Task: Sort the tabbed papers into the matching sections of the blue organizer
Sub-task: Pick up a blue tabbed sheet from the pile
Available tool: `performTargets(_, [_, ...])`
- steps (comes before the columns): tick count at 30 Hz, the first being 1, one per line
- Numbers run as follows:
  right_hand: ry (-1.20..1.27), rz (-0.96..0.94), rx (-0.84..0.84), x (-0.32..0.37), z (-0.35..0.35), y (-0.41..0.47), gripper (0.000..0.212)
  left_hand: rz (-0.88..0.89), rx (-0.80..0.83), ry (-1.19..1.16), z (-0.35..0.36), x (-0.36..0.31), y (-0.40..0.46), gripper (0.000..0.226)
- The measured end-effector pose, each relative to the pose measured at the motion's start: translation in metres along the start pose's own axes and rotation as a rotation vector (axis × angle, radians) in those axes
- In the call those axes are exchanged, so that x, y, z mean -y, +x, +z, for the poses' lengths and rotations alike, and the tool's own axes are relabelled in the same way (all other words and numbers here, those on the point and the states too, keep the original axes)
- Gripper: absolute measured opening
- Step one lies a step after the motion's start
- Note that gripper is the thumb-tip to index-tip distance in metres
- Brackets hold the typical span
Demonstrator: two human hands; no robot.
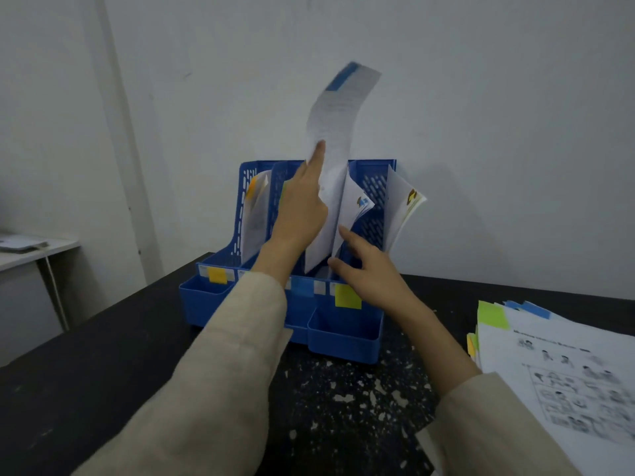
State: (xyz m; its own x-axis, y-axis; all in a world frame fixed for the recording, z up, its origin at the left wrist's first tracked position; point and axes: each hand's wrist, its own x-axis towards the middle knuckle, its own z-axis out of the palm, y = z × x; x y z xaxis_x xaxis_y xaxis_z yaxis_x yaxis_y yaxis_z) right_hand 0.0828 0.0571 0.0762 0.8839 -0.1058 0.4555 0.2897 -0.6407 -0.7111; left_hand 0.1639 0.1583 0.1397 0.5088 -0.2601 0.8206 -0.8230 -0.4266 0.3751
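The blue organizer (343,334) stands on the black table with several upright sections. Its front labels are orange (218,275), blue (302,286) and yellow (347,296). A tall sheet with a blue tab (338,108) stands in the blue-labelled section and bends over to the right. My left hand (300,204) holds this sheet, index finger stretched up its face. My right hand (369,269) is lower, its straight fingers touching the papers at the section's front edge. Orange-tabbed papers (254,201) fill the left section. More papers (402,207) stand in the right section.
A stack of tabbed papers (563,369) with green, blue and yellow tabs lies on the table at the right. The black table (103,355) is speckled with white chips in front of the organizer. A white desk (31,250) stands at the far left, by the wall.
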Motion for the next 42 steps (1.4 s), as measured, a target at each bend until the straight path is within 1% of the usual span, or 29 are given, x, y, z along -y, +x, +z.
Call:
performTargets(2, [0.004,0.002,-0.002,-0.001,-0.001,0.000,0.061,0.036,0.031,0.060,0.007,0.007,0.004,0.071])
performTargets(5, [0.002,-0.007,-0.006,-0.002,-0.001,0.001,0.061,0.083,0.138,0.104,0.021,0.019,-0.009,0.074])
performTargets(7, [0.006,-0.009,0.000,-0.003,-0.001,0.002,0.062,0.106,0.211,0.057,0.031,0.032,-0.026,0.076])
performTargets(9, [0.026,-0.002,0.007,-0.003,0.000,0.002,0.062,0.116,0.291,-0.014,0.040,0.044,-0.044,0.073])
performTargets(12, [0.041,0.004,0.000,-0.003,-0.001,0.003,0.062,0.032,0.332,-0.061,0.041,0.050,-0.056,0.065])
performTargets(17, [0.035,0.007,-0.009,-0.005,-0.003,0.003,0.061,-0.061,0.433,-0.004,0.034,0.050,-0.062,0.062])
performTargets(19, [0.035,0.006,-0.010,-0.005,-0.003,0.002,0.060,-0.073,0.455,0.014,0.034,0.051,-0.065,0.059])
performTargets(22, [0.029,0.012,-0.010,-0.006,-0.003,0.003,0.060,-0.070,0.492,0.001,0.035,0.052,-0.062,0.045])
performTargets(24, [0.029,0.007,-0.012,-0.006,-0.004,0.003,0.060,-0.065,0.515,-0.009,0.032,0.052,-0.061,0.047])
performTargets(25, [0.029,0.004,-0.013,-0.006,-0.004,0.003,0.060,-0.058,0.481,-0.023,0.029,0.051,-0.062,0.047])
performTargets(26, [0.028,0.002,-0.015,-0.006,-0.004,0.003,0.059,-0.032,0.406,-0.046,0.026,0.050,-0.063,0.044])
performTargets(28, [0.020,0.004,-0.013,-0.006,-0.004,0.003,0.059,0.049,0.137,-0.085,0.023,0.048,-0.067,0.025])
performTargets(29, [0.016,0.008,-0.010,-0.005,-0.004,0.003,0.060,0.055,0.021,-0.103,0.023,0.047,-0.068,0.014])
performTargets(30, [0.013,0.011,-0.006,-0.005,-0.003,0.004,0.060,0.032,-0.042,-0.137,0.023,0.046,-0.068,0.010])
performTargets(31, [0.012,0.015,-0.005,-0.005,-0.003,0.004,0.060,-0.031,-0.055,-0.169,0.023,0.043,-0.067,0.017])
performTargets(32, [0.011,0.019,-0.003,-0.005,-0.003,0.003,0.060,-0.095,-0.034,-0.217,0.024,0.040,-0.067,0.023])
performTargets(34, [0.006,0.015,0.000,-0.004,-0.004,0.003,0.061,-0.199,0.024,-0.276,0.024,0.035,-0.064,0.028])
performTargets(35, [0.006,0.015,0.001,-0.004,-0.004,0.003,0.061,-0.221,0.065,-0.249,0.025,0.035,-0.062,0.030])
performTargets(36, [0.007,0.017,0.003,-0.004,-0.005,0.003,0.061,-0.219,0.109,-0.210,0.028,0.034,-0.062,0.029])
performTargets(37, [0.007,0.018,0.005,-0.004,-0.005,0.003,0.061,-0.194,0.138,-0.155,0.031,0.036,-0.062,0.021])
performTargets(38, [0.007,0.019,0.005,-0.004,-0.005,0.003,0.061,-0.164,0.149,-0.106,0.033,0.037,-0.062,0.009])
performTargets(40, [0.010,0.023,0.003,-0.004,-0.005,0.003,0.061,-0.143,0.145,-0.023,0.040,0.042,-0.064,0.027])
performTargets(42, [0.029,0.027,0.003,-0.005,-0.004,0.003,0.061,-0.184,0.162,0.016,0.042,0.044,-0.068,0.033])
